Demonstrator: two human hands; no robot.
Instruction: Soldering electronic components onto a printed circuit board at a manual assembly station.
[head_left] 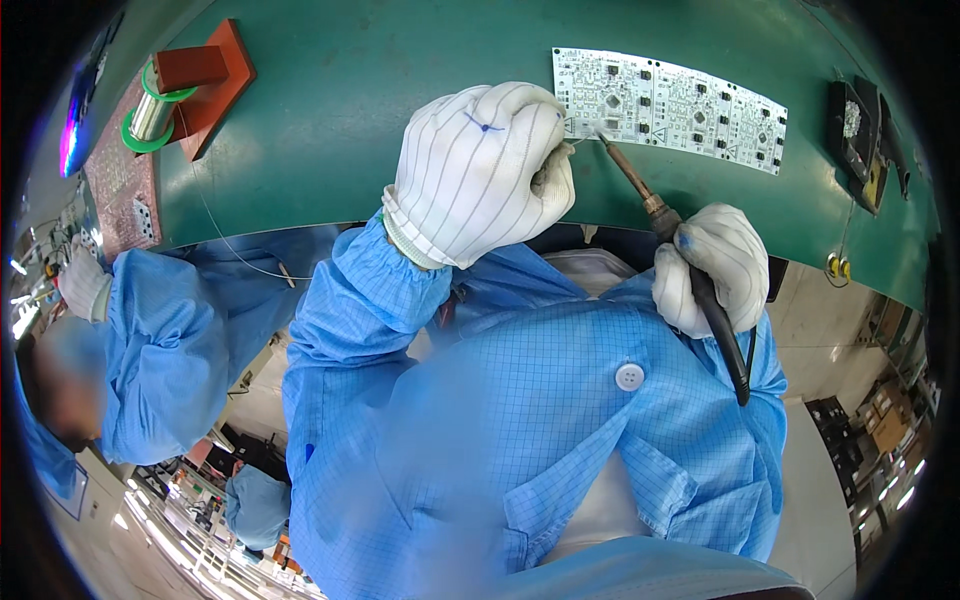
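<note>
A soldering iron (712,300) is in my right hand (722,262), whose gloved fingers wrap round its dark grip. The iron's tip is at the lower edge of a long white circuit board (690,105) with several black components, where a faint wisp of smoke shows. My left hand (485,165), in a white striped glove, is closed beside the board's left end. A thin end of solder wire (240,258) pokes from its fingers towards the iron's tip. The wire runs from a spool (152,118) and passes out of sight behind my left sleeve.
The spool hangs on a red-brown stand (222,85) at the far left of the green bench (390,50). At the right is a black soldering iron holder (858,140). A co-worker's blue sleeve (165,350) and gloved hand are at the left, near a pinkish panel (118,180).
</note>
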